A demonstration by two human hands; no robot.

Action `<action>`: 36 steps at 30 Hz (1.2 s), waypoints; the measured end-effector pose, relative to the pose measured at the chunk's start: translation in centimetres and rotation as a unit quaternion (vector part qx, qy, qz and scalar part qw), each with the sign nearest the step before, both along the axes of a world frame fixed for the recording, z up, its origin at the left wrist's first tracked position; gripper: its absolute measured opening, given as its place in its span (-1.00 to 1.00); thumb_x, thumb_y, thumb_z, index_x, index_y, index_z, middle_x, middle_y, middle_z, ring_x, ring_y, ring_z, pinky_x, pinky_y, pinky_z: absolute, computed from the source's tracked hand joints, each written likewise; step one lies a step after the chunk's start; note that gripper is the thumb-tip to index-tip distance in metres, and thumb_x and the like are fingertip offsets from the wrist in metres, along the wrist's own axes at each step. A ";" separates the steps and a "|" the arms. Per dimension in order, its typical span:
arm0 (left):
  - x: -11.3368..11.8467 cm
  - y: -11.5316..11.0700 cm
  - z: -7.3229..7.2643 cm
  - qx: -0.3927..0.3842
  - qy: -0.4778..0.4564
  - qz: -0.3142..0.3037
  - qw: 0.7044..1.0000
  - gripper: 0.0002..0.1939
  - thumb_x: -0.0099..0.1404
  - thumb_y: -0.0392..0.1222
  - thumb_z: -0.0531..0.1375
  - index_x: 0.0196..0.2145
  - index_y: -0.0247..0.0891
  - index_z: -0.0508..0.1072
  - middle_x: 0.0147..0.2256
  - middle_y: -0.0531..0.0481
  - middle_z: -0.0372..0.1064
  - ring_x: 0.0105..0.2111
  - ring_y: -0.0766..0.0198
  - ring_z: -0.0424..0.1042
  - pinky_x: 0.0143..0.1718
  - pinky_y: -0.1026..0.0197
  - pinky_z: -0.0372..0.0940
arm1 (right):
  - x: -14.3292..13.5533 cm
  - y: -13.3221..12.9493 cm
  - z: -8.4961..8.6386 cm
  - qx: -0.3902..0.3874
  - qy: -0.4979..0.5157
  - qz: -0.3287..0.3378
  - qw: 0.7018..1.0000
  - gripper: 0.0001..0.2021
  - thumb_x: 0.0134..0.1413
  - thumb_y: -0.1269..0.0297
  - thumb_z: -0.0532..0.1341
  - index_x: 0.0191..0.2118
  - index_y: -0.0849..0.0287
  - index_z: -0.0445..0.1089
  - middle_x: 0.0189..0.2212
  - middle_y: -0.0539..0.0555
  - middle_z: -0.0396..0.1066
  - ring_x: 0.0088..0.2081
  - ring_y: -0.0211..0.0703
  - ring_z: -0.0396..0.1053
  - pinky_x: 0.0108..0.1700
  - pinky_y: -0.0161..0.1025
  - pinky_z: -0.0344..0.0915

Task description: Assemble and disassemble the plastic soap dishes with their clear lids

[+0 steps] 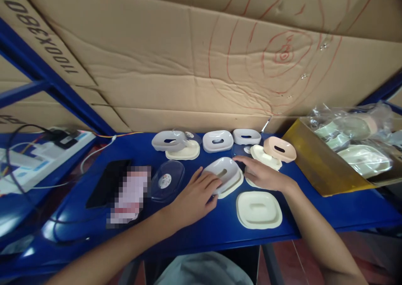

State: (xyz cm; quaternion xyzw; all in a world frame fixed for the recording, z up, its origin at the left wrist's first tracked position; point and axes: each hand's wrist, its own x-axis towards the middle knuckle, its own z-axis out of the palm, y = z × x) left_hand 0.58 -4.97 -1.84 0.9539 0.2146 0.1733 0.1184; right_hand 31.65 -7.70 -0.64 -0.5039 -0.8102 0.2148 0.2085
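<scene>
My left hand (199,193) is closed over the near-left side of a white slotted soap dish (230,172), fingers inside the rim and thumb at the front. The dish sits tilted on a cream base (234,188). My right hand (264,174) is beside the dish's right side, its index finger stretched toward the rim and the thumb apart. It partly covers another cream piece beneath it. A cream base (259,209) lies flat in front of the right hand. To the left of my left hand lies a clear lid (168,181) with a round label.
White slotted dishes (217,141), a peach dish (279,148) and cream bases (183,150) stand along the back. A yellow-edged box (317,168) of bagged pieces is at right. At left are a black phone-like object (108,183), a pixelated item (130,197), and a power strip (28,163) with cables.
</scene>
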 end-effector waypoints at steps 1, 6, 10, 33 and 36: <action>0.5 -0.2 -0.1 0.003 0.010 -0.004 1.000 -0.62 0.45 -0.34 0.15 0.17 -0.13 0.44 0.12 -0.09 0.51 0.22 0.09 0.44 0.49 -0.19 0.07 | 0.0 -0.1 -0.2 0.007 -0.001 -0.006 1.000 -0.30 0.37 0.41 0.14 0.55 -0.08 0.08 0.48 0.11 0.22 0.47 0.06 0.22 0.48 0.15 0.23; 2.0 -0.8 -1.5 0.047 0.042 -0.009 0.998 -0.68 0.52 -0.26 0.17 0.19 -0.18 0.44 0.19 -0.19 0.45 0.28 -0.01 0.39 0.44 -0.22 0.14 | 0.2 -0.9 -0.6 -0.018 -0.037 0.018 0.999 -0.21 0.26 0.49 0.26 0.52 -0.22 0.16 0.59 0.06 -0.04 0.53 0.15 0.09 0.48 0.17 0.22; 1.5 -0.2 -1.7 0.079 0.026 0.015 0.996 -0.73 0.52 -0.09 0.25 0.11 -0.18 0.49 0.24 -0.23 0.39 0.30 -0.05 0.37 0.43 -0.22 0.16 | -0.9 -1.2 -0.6 -0.023 -0.061 0.021 0.998 -0.29 0.26 0.21 0.44 0.45 -0.23 0.29 0.58 0.09 -0.01 0.51 0.27 0.14 0.46 0.22 0.24; -4.0 1.0 1.5 0.050 -0.099 0.114 0.987 -0.64 0.38 -0.16 0.28 0.11 -0.20 0.41 0.31 -0.29 0.30 0.28 -0.16 0.37 0.26 -0.23 0.35 | -5.5 -1.8 -0.9 0.076 -0.039 -0.019 0.996 -0.19 0.47 0.06 0.24 0.61 -0.25 -0.22 0.62 0.07 -0.17 0.57 0.16 -0.02 0.49 0.24 0.20; -2.8 0.8 0.2 0.061 -0.080 0.028 0.995 -0.63 0.39 -0.20 0.27 0.13 -0.22 0.42 0.26 -0.30 0.35 0.26 -0.13 0.40 0.25 -0.19 0.36 | -5.3 -1.7 -1.2 0.085 -0.060 0.002 0.995 -0.26 0.48 0.13 0.23 0.59 -0.29 -0.11 0.61 0.05 -0.15 0.54 0.18 0.06 0.47 0.24 0.25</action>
